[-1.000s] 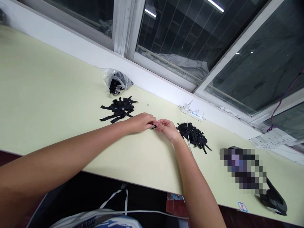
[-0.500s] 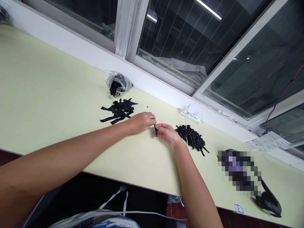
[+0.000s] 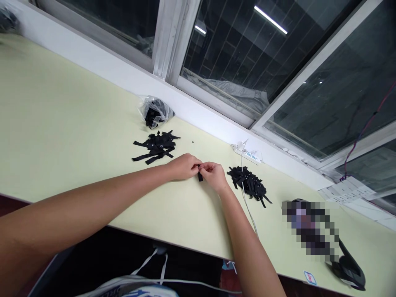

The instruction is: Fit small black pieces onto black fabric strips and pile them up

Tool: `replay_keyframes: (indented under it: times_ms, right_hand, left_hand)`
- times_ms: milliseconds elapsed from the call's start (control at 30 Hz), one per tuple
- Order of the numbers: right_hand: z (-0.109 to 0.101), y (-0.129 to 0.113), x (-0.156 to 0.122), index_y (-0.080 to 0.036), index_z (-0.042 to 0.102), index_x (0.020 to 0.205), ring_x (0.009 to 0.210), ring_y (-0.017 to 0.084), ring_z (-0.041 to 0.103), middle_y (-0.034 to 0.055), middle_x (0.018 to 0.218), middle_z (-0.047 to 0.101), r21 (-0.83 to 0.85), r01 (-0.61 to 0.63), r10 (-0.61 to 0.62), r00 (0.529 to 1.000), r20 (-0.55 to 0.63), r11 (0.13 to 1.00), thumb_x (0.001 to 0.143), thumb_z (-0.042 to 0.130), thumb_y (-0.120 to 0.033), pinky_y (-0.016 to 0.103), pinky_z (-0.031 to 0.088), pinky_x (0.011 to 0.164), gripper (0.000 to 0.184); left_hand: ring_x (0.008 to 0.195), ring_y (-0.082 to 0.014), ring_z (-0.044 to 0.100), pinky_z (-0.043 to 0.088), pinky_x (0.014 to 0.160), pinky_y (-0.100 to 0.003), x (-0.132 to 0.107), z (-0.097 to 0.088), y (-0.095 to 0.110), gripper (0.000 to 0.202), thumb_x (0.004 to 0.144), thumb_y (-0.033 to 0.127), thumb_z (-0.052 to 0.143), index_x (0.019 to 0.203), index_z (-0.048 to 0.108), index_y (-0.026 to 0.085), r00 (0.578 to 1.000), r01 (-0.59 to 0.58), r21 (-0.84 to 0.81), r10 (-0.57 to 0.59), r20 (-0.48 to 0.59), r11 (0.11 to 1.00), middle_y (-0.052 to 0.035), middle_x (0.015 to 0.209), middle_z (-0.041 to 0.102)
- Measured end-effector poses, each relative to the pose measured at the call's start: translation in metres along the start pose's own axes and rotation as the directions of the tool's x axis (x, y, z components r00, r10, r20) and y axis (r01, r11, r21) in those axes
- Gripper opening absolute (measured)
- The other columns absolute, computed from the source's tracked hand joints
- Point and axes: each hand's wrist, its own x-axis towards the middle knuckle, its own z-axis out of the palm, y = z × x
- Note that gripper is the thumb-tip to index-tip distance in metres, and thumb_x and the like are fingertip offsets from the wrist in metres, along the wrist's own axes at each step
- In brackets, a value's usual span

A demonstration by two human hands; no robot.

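Note:
Close together over the pale table, both hands pinch one short black fabric strap [image 3: 200, 176]. My left hand [image 3: 185, 166] has its fingers closed at the strap's upper end. From the other side my right hand [image 3: 214, 175] grips the same end, thumb and fingertips together. The strap's free end hangs below the fingers; the part inside the grip is hidden. A loose pile of black straps [image 3: 157, 145], some with small round fittings, lies beyond my left forearm. To the right of my right hand is a denser pile of black straps [image 3: 250, 183].
A clear plastic bag [image 3: 156, 111] of black pieces sits against the white window ledge. A power strip [image 3: 247, 153] has a white cable [image 3: 250, 210] running across the table past the right pile. A black headband-like device [image 3: 348, 264], partly pixelated, lies at the right.
My right hand has moved slightly left and now meets my left hand at the strap. The strap has shifted a little left. The view has tilted slightly.

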Motion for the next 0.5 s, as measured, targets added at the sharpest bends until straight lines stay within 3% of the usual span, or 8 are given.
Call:
replay_keyframes:
  times_ms: [233, 500]
  right_hand:
    - [0.0030, -0.0011, -0.0025, -0.016, 0.072, 0.082, 0.059, 0.013, 0.053, 0.0009, 0.067, 0.065, -0.080, 0.107, -0.105, 0.994, 0.022, 0.991, 0.076, 0.059, -0.032, 0.024, 0.040, 0.056, 0.021]
    - [0.0008, -0.0003, -0.0039, -0.017, 0.071, 0.083, 0.061, 0.014, 0.053, 0.0010, 0.069, 0.065, -0.117, 0.130, -0.124, 0.991, 0.058, 0.985, 0.078, 0.057, -0.031, 0.024, 0.040, 0.056, 0.021]
  left_hand:
    - [0.061, -0.0128, 0.051, 0.031, 0.056, -0.025, -0.0010, 0.0022, -0.0041, 0.028, 0.072, 0.013, 0.048, 0.080, 0.074, 0.016, 0.993, 0.117, -0.207, -0.118, 0.009, 0.971, 0.0003, 0.068, 0.066]
    - [0.059, -0.0118, 0.047, 0.030, 0.055, -0.025, -0.0007, 0.0019, -0.0031, 0.027, 0.069, 0.015, 0.047, 0.076, 0.074, 0.016, 0.988, 0.154, -0.256, -0.152, 0.027, 0.954, 0.0020, 0.062, 0.060]
